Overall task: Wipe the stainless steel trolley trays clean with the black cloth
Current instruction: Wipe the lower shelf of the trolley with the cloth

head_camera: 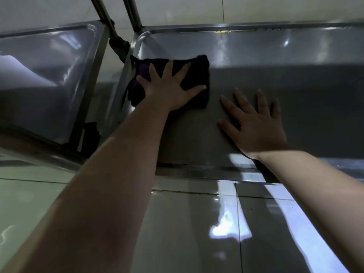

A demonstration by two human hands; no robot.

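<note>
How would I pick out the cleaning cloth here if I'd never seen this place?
Find the big steel tray filling the right of the view. In its far left corner, under the spread left hand, lies the black cloth. It is the only dark, crumpled thing on the shiny metal; the right hand beside it rests on bare steel.

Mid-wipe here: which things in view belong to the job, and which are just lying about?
In the job: black cloth; left hand pressing it flat; right hand flat on the right tray; left tray.
Just there: trolley posts; yellow sticker; tiled floor.
</note>
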